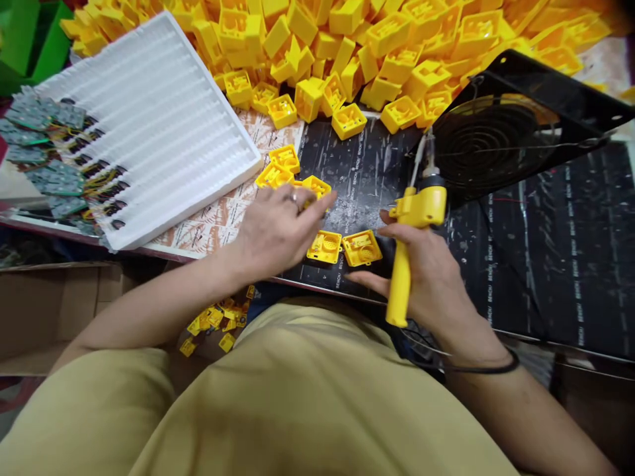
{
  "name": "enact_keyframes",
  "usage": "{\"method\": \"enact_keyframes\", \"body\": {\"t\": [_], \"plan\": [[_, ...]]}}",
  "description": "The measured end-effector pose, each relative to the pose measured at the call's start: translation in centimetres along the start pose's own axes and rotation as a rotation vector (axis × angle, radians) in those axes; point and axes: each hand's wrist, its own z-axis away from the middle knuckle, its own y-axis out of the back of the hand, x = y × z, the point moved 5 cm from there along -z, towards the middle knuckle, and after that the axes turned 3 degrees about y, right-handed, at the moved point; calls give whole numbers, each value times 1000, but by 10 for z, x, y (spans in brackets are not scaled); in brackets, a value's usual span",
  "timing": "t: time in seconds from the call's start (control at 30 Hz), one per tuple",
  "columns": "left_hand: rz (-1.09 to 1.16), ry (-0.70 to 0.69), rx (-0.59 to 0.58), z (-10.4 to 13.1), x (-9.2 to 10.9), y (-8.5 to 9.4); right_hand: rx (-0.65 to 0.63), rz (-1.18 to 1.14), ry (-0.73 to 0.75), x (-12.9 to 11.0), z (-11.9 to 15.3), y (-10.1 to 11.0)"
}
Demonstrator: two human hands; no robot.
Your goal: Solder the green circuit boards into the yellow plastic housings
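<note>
My right hand [431,271] is closed around a yellow soldering gun [403,281]. The gun's metal tip points up, away from me, towards a black fan. My left hand [278,228] lies over a small group of open yellow plastic cases [284,158] on the bench, fingers spread; its fingertips are partly hidden among them. Between the two hands sit two more open yellow cases side by side, a left case [324,246] and a right case [362,248], with small parts inside. My right fingers are close to the right case but apart from it.
A large heap of yellow cases [307,46] covers the back. At the left, a white foam tray [163,119] carries wired circuit boards [49,152] on its edge. The black fan [501,132] stands at the right. More yellow pieces [218,320] lie below the bench edge.
</note>
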Motion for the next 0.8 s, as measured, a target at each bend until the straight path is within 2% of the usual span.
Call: {"method": "enact_keyframes", "body": {"t": [0.03,0.1,0.2,0.3,0.37,0.4,0.47,0.57,0.7,0.8], "plan": [[-21,18,12,-11,-5,3,-5,4,9,-1,-1,-4],[-50,16,-61,-29,-15,4,-46,-42,32,1,-2,-6],[-47,-68,-156,-40,-25,11,-153,-160,71,6,1,2],[22,-257,-323,-27,-29,18,-233,-222,100,7,6,7],[64,-353,-470,-10,-31,17,-241,-235,117,5,7,1],[89,-384,-501,-1,-32,17,-228,-233,121,3,7,-3],[159,-430,-475,14,-32,16,-192,-224,120,2,6,-12],[304,-426,-325,33,-31,13,-168,-233,120,2,4,-21],[389,-100,-21,50,-35,6,-177,-255,135,4,-3,-23],[357,3,29,54,-27,-9,-160,-196,199,-1,-13,-30]]}}
